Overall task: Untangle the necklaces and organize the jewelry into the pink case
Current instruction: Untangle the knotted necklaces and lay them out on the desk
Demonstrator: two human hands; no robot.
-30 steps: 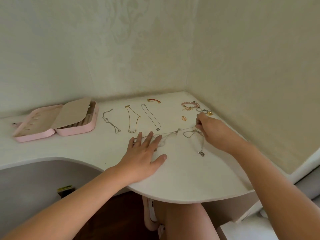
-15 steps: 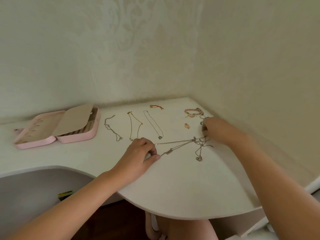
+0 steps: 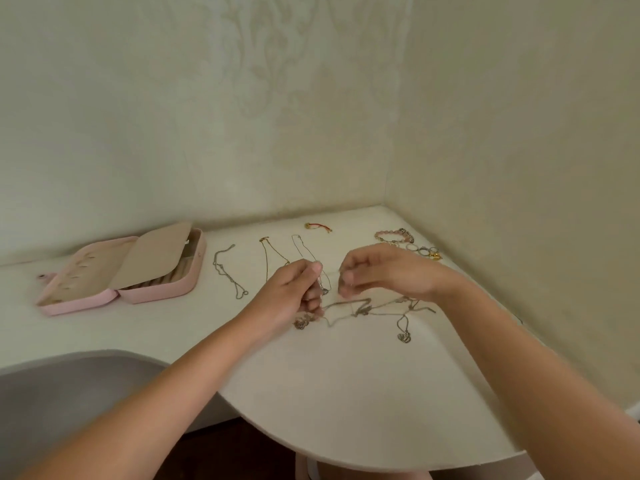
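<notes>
White corner table. We see left hand and right hand each pinching a fine strand. Tangled necklaces lie just below the fingertips, pink case open well left. Chains look light, limp, snag-prone; we'd grip beside the knot.

Chains partly hidden
The left hand covers the end of the tangled necklaces beneath it; their stretch toward the right hand barely shows; the rings beyond that hand blur together.
</notes>
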